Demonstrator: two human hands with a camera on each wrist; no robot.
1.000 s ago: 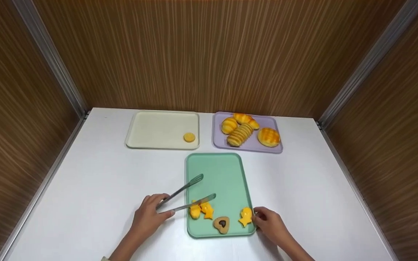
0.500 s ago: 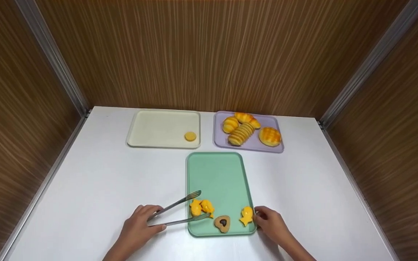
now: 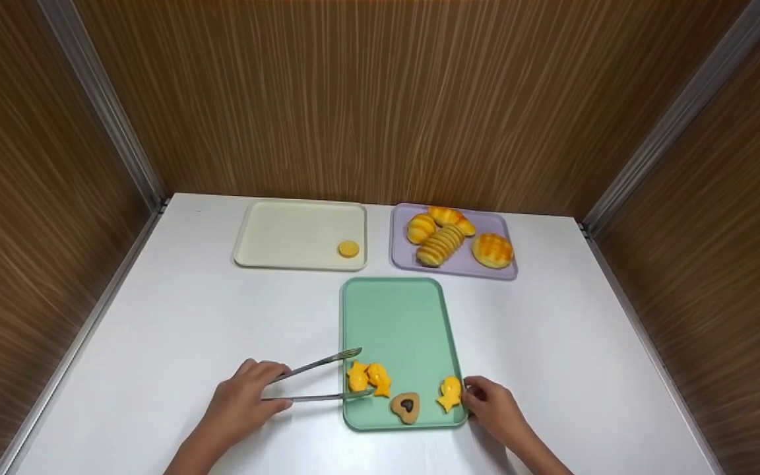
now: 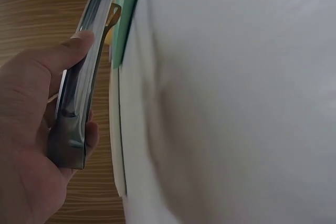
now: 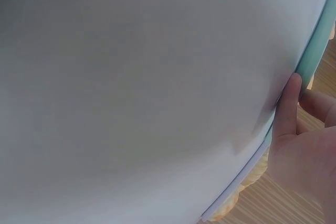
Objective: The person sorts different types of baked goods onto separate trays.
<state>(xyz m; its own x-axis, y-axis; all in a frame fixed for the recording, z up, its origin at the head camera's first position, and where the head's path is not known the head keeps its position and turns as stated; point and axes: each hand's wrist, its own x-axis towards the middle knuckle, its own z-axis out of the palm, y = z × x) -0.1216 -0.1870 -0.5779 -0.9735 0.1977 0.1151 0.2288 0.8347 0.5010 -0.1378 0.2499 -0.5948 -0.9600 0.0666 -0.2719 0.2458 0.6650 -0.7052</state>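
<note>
My left hand (image 3: 238, 399) grips a pair of metal tongs (image 4: 79, 93), whose two arms stand apart. The tong tips lie over the left side of the green tray (image 3: 393, 310), one above and one below two yellow fish-shaped crackers (image 3: 357, 377) that lie side by side. To their right on the tray is a heart-shaped cookie (image 3: 396, 410) with a dark heart centre. Another yellow fish-shaped cracker (image 3: 449, 394) lies by the right rim. There my right hand (image 3: 495, 406) pinches the tray's edge between thumb and fingers, as the right wrist view shows.
Behind, on the white table (image 3: 175, 316), a cream tray (image 3: 287, 234) carries one round yellow cookie (image 3: 348, 249). Beside it a lilac tray (image 3: 459, 269) bears several breads, among them a round bun (image 3: 493, 251). Wood-patterned panels (image 3: 380, 99) enclose the back and both sides.
My left hand has drawn back toward the lower left with the tongs, and their tips have come down around the two left fish crackers. My right hand stays at the tray's edge.
</note>
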